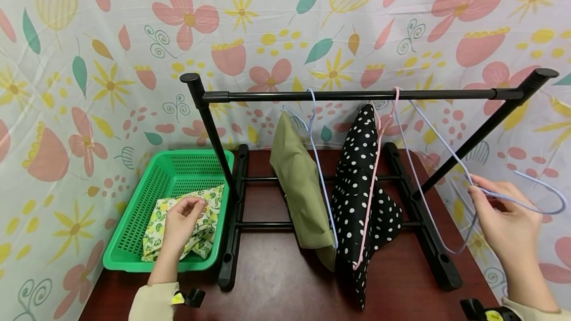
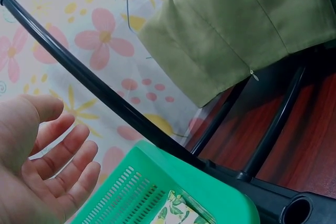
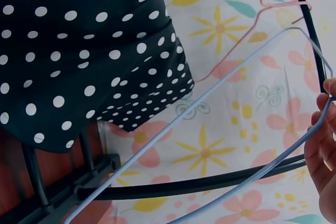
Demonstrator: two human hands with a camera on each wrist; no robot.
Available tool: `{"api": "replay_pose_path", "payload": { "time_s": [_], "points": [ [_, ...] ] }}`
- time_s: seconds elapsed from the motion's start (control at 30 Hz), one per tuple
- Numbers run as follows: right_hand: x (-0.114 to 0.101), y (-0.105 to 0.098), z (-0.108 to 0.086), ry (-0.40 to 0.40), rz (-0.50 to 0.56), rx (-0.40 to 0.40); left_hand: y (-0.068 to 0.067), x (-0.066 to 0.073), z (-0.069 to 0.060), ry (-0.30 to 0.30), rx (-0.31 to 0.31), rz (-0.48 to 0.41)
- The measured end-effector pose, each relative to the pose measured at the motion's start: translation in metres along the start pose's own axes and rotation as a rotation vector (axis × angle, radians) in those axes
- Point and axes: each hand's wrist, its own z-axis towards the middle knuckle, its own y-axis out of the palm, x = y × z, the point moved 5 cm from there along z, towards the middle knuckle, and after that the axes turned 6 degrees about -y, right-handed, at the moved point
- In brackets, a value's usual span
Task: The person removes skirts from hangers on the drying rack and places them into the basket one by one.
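A light blue clothes hanger (image 1: pixel 427 212) is pinched near its neck by my right hand (image 1: pixel 513 219), off the right end of the rack; its hook points right. In the right wrist view, the fingertips grip the hanger (image 3: pixel 157 136) at the right edge. Loosely bent, the fingers of my left hand (image 2: pixel 52 156) hold nothing. In the head view that left hand (image 1: pixel 180 224) hovers over a folded yellow-and-green lemon-print cloth (image 1: pixel 156 229), which lies in a green plastic basket (image 1: pixel 117 241). Whether the hand touches the cloth I cannot tell.
A black garment rack (image 1: pixel 267 96) stands on a dark red table (image 1: pixel 272 281). From its bar hang an olive green garment (image 1: pixel 296 187) on a blue hanger and a black polka-dot garment (image 1: pixel 354 187) on a pink hanger (image 1: pixel 372 187). Behind hangs a floral curtain (image 1: pixel 276 19).
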Motion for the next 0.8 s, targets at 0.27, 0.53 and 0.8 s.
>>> {"api": "replay_pose_path", "payload": {
  "time_s": [0.27, 0.53, 0.8],
  "points": [
    [0.000, 0.000, 0.010, 0.039, -0.073, -0.032, 0.002, 0.003, 0.002, -0.002, -0.021, -0.010],
    [-0.002, 0.005, 0.021, 0.013, -0.130, -0.051, 0.003, 0.004, 0.003, 0.005, -0.017, -0.031],
    [-0.002, 0.014, 0.029, 0.051, -0.085, 0.017, 0.009, 0.011, 0.003, 0.020, -0.014, -0.056]
  ]
}}
